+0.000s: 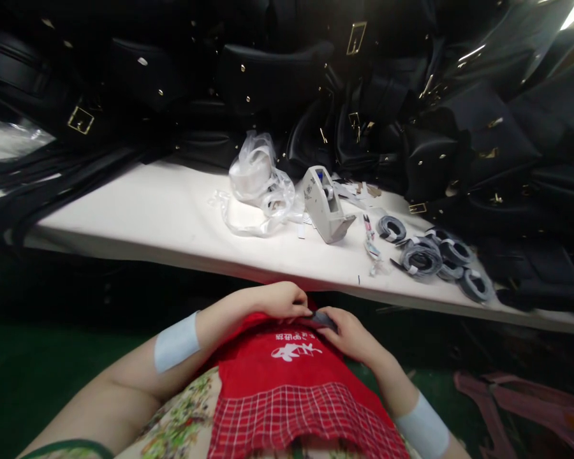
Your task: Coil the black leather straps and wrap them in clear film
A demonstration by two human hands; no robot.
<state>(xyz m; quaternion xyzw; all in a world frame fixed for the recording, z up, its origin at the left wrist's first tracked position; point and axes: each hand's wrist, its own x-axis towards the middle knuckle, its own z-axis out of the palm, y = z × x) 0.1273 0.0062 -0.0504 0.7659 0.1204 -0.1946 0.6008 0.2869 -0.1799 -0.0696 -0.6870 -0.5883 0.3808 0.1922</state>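
Below the worktop's (172, 217) near edge, over the red apron (287, 376), a dark grey strip (323, 317) lies between both hands, its long axis running left to right. The left hand (282, 299) arches palm down, its grip pinched on the strip's left end. The right hand (351, 335) pinches the right end, wrist bent inward. Coiled grey strips (421, 258) lie well apart on the worktop, on the right hand's side.

Only a sliver of a dark strip (323, 318) shows between the left hand (284, 299) and right hand (349, 333); fingers hide the rest. White print (294, 349) on the red apron (268, 379) is too small to read. The surface (148, 217) runs off the right edge, and black bags (268, 83) behind sink into shadow, their shapes hard to separate.
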